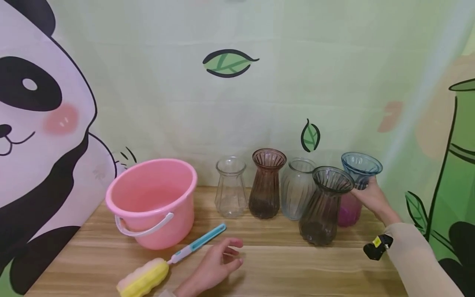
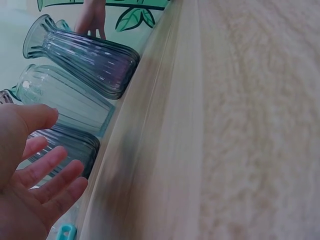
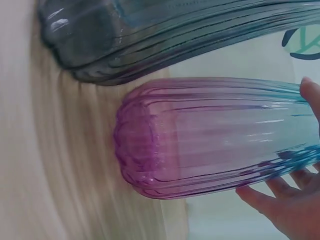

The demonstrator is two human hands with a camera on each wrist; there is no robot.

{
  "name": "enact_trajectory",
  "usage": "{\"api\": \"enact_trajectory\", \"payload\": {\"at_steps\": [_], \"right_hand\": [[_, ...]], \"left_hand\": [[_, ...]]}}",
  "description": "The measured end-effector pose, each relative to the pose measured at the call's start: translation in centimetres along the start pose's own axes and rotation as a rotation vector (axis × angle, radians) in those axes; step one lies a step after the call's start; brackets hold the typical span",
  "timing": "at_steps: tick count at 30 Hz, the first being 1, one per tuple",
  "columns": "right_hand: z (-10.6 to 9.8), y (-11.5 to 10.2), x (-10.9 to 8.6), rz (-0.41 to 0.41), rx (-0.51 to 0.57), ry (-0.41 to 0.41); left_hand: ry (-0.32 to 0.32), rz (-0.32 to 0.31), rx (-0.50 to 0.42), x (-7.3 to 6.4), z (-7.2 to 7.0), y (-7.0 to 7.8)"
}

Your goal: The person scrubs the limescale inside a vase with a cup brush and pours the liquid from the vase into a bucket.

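At the right end of a group of glass vases, my right hand (image 1: 374, 201) grips the narrow neck of a blue-and-purple vase (image 1: 349, 211). The right wrist view has the thumb on one side of this ribbed glass and the fingers (image 3: 257, 199) on the other. Its purple base is at the tabletop. A dark grey vase (image 1: 322, 218) stands just in front and hides part of it. My left hand (image 1: 212, 267) is over the front of the table, fingers loosely bent and holding nothing. Beside it lies a bottle brush (image 1: 146, 277) with a yellow-and-pink sponge head and a blue handle.
A pink bucket (image 1: 187, 218) with a white handle stands at the left. Along the back are a clear vase (image 1: 231, 198), a brown vase (image 1: 264, 194) and a pale bluish glass vase (image 1: 293, 196). Behind the table hangs a panda-printed cloth (image 1: 167, 103).
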State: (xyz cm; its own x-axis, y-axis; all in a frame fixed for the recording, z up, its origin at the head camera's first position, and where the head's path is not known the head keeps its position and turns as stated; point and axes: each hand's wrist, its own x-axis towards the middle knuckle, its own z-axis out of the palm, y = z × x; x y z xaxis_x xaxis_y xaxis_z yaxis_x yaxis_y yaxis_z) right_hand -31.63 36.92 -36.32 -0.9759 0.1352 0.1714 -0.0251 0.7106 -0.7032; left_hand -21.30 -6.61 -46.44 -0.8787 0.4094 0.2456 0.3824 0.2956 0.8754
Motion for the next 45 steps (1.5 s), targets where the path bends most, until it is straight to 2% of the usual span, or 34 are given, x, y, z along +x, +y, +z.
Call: {"api": "enact_trajectory", "payload": {"at_steps": [4, 11, 17, 21, 25, 30, 37, 41, 45], "right_hand": [[-0.7, 0.2, -1.4, -0.01, -0.049, -0.026], [-1.8, 0.5, -4.3, 0.041, -0.13, -0.055], [-2.6, 0.7, -6.8, 0.028, -0.203, -0.05], [-2.7, 0.1, -8.6, 0.027, -0.231, -0.055], [-2.6, -0.7, -10.1, -0.012, -0.259, -0.059], [-2.1, -2.0, -11.9, 0.041, -0.284, -0.11], [-0.1, -4.1, -14.1, -0.164, -0.201, -0.036], [1.3, -5.6, -14.9, -0.204, -0.171, -0.036], [2.8, -7.3, -15.3, -0.291, -0.122, -0.027]], "left_hand": [[-0.007, -0.003, 0.006, -0.1, 0.3, -0.1], [-0.01, 0.011, 0.007, -0.3, 0.5, -0.2], [-0.032, 0.008, 0.003, -0.2, 0.5, -0.1], [-0.042, 0.01, 0.006, -0.1, 0.6, 0.2], [-0.043, 0.031, 0.009, -0.1, 0.9, 0.5], [-0.057, 0.041, -0.001, 0.0, 1.2, 0.9], [-0.08, 0.086, 0.015, 0.4, 2.0, 1.9], [-0.09, 0.118, 0.048, 0.9, 2.7, 2.8], [-0.103, 0.162, 0.084, 1.5, 3.5, 3.7]]}}
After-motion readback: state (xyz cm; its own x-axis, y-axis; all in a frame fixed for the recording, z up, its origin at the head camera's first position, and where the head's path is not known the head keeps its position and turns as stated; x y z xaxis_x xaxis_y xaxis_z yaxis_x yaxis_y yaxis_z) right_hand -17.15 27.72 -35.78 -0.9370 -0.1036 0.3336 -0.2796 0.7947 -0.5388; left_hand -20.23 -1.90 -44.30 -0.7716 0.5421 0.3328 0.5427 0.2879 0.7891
